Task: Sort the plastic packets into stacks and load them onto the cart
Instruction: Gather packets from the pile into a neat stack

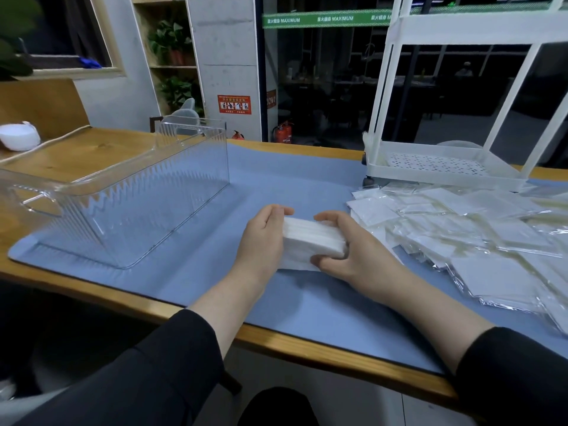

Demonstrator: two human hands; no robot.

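A neat stack of white plastic packets [310, 241] lies on the blue mat in front of me. My left hand [261, 241] presses against its left side with the fingers curled over the far edge. My right hand [350, 244] grips its right side, thumb at the near corner and fingers over the top. A loose heap of clear packets [479, 235] spreads across the mat to the right. The white cart [442, 170] stands at the back right, and its perforated lower shelf holds nothing that I can see.
A large clear plastic bin [123, 192] stands on the mat at the left. A white bowl-like object [20, 136] sits at the far left on the wooden table [92, 149]. The table's front edge runs just below my forearms.
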